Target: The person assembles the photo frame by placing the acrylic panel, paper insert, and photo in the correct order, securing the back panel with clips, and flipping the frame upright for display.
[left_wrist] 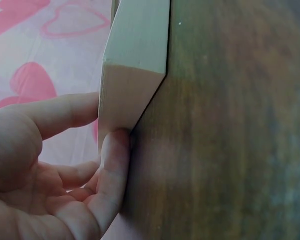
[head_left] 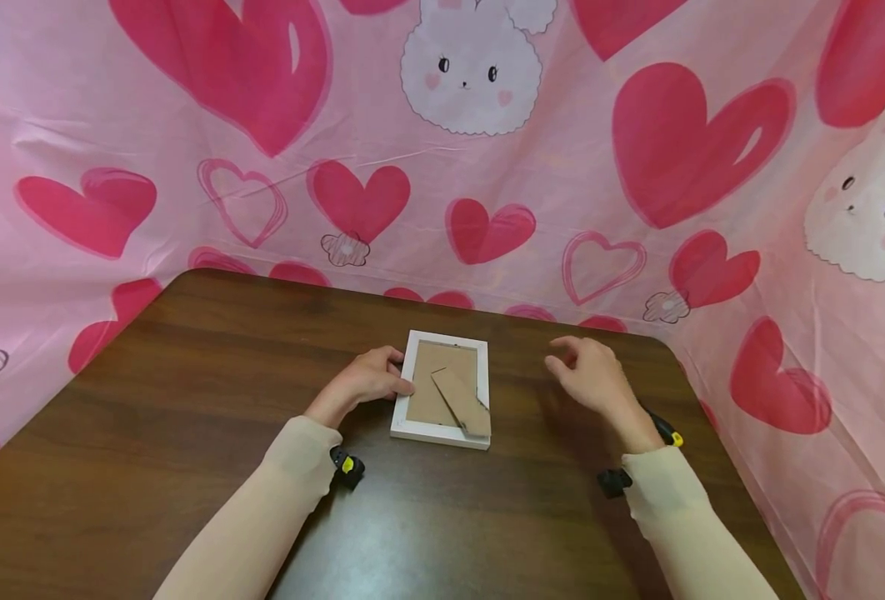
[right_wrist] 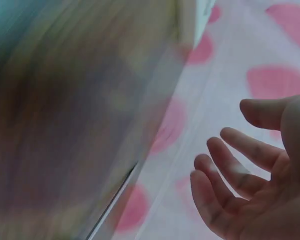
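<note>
A white picture frame (head_left: 440, 432) lies face down on the brown wooden table, its brown backing board (head_left: 431, 358) upward. The board's easel leg (head_left: 461, 400) slants toward the frame's lower right corner. At the frame's left side, my left hand (head_left: 371, 375) grips the edge, thumb over the rim. The left wrist view has these fingers (left_wrist: 115, 160) against the frame's side wall (left_wrist: 125, 95). To the right of the frame hovers my right hand (head_left: 592, 375), holding nothing. Its fingers (right_wrist: 234, 170) are spread and slightly bent in the right wrist view.
Beside my right wrist lies a black and yellow handle (head_left: 666, 429), partly hidden by the arm. A thin metal shaft (right_wrist: 112, 200) shows in the right wrist view. Pink cloth (head_left: 532, 167) with hearts and rabbits hangs around the table (head_left: 150, 433).
</note>
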`<state>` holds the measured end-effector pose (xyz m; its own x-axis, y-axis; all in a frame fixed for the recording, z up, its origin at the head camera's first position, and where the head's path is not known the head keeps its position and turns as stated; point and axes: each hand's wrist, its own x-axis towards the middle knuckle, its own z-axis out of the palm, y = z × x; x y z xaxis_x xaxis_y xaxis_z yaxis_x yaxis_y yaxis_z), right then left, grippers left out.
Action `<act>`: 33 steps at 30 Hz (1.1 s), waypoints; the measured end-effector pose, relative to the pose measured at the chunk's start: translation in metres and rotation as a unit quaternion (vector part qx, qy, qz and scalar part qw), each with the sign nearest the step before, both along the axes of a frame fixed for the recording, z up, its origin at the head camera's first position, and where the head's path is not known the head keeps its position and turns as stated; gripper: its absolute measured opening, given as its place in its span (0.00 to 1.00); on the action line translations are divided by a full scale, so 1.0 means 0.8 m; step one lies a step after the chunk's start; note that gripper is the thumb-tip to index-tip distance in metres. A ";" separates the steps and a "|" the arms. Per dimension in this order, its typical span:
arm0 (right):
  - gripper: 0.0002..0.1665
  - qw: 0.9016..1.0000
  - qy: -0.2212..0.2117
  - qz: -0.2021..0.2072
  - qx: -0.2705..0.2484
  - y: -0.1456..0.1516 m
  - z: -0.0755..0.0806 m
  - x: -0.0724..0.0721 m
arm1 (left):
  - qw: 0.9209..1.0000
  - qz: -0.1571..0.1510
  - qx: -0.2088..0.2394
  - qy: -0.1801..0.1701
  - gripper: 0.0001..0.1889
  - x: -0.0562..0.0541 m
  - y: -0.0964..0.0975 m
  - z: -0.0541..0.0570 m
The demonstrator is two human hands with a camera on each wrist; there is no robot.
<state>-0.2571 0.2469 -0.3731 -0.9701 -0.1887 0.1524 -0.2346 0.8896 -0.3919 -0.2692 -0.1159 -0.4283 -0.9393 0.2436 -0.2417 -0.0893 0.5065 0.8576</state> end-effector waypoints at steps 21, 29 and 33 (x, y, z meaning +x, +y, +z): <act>0.31 0.996 -0.030 -0.043 0.079 0.168 -0.056 0.027 | 1.000 0.002 -0.002 -0.006 0.34 0.000 0.000 0.000; 0.24 0.997 -0.032 -0.038 0.065 0.176 -0.065 0.018 | 1.000 -0.003 -0.007 0.001 0.35 0.001 -0.001 0.003; 0.21 0.996 -0.057 -0.042 0.047 0.176 -0.066 0.016 | 1.000 -0.004 -0.006 -0.001 0.34 0.000 -0.002 0.002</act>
